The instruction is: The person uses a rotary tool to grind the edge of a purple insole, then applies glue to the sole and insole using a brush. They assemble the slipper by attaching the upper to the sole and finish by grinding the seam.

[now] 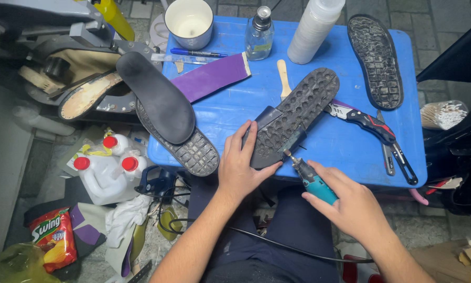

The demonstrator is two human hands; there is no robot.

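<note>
My left hand (240,162) presses down on the heel end of a dark rubber shoe sole (298,112) that lies tread up on the blue plastic table (324,147). My right hand (350,204) grips a teal corded rotary tool (309,178), whose tip touches the sole's near edge. The tool's black cable trails back across my lap.
On the table: two more soles (164,110) (376,60), a purple strip (209,77), a white mug (189,22), a small glass bottle (259,34), a white plastic bottle (313,29), a pen, a wooden stick, a folding knife (364,121) and pliers. White jugs (107,167) and a snack bag lie on the floor at left.
</note>
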